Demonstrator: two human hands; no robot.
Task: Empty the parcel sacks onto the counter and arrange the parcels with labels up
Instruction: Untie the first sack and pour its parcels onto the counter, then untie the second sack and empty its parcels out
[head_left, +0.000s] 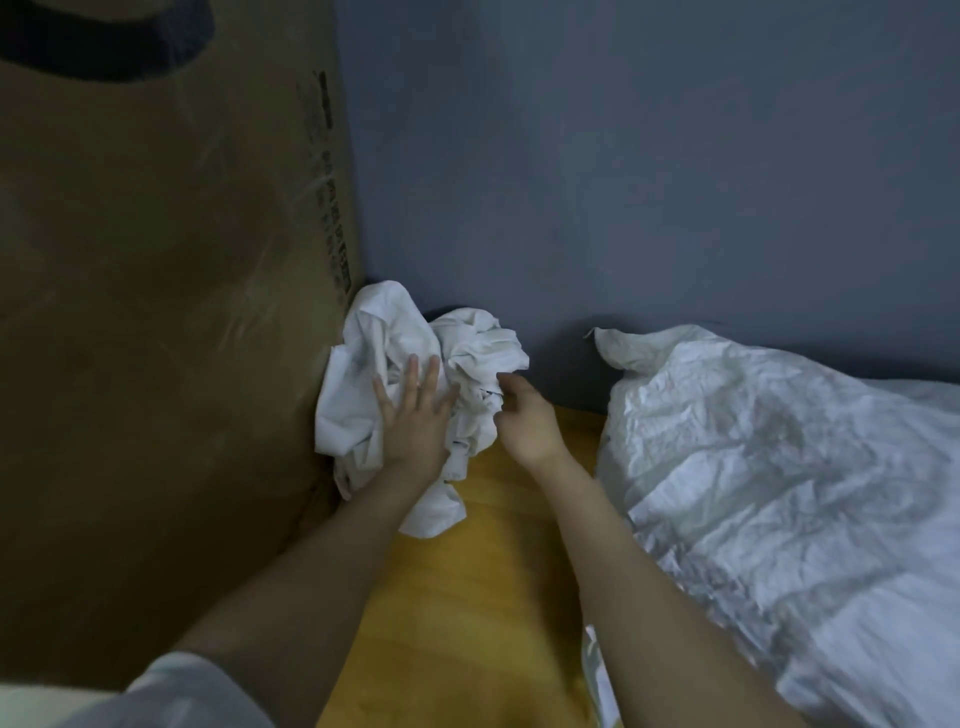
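A crumpled white sack (395, 338) lies bunched in the corner between a big cardboard box and the grey wall, on the yellow wooden counter (467, 597). My left hand (413, 415) presses flat on it with straight fingers. My right hand (522, 415) is at the sack's right side with curled fingers; whether they pinch the fabric is hidden. A large full white woven sack (779, 467) lies on the counter at the right.
A tall brown cardboard box (156, 312) fills the left side. A grey wall (649, 156) closes the back. A strip of bare yellow counter runs between the box and the large sack.
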